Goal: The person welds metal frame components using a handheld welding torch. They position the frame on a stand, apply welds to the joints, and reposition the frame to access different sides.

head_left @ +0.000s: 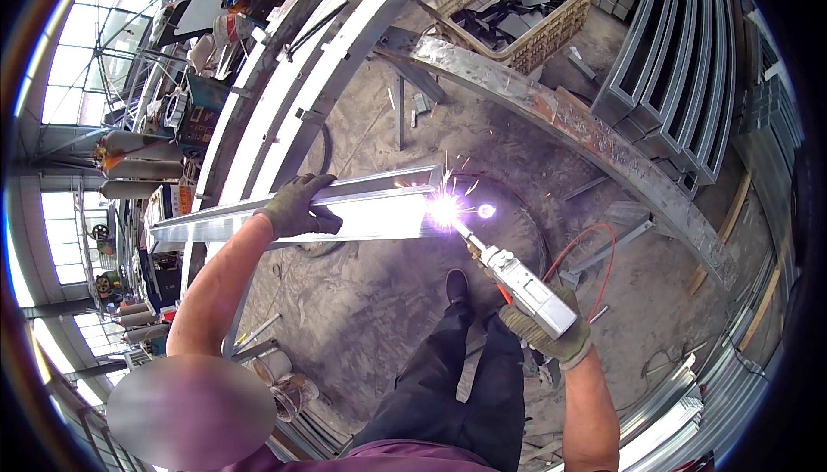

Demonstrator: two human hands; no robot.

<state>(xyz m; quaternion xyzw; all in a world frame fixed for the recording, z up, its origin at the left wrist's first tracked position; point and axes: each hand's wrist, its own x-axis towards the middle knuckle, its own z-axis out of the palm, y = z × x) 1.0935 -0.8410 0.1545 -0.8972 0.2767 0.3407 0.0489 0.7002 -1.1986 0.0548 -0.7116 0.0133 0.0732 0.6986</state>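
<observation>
A long silvery metal channel (370, 216) lies across the middle, its left part over the curved frame. My left hand (297, 207), in a dark work glove, grips it from above with the fingers over its edges. In my right hand (551, 330), also gloved, is a white welding gun (527, 287), slanted with its nozzle toward the channel's right end. A bright violet-white glow (444, 209) with flying sparks hides the spot where nozzle and metal come together. My right fingers are partly hidden behind the gun.
Long curved metal beams (293, 127) stand to the left, and a rusty curved beam (560, 114) crosses at the right. Beyond is a yellow crate (551, 28) of dark metal scraps. Curved profiles (672, 67) are stacked far right. A red hose (610, 257) trails by the gun.
</observation>
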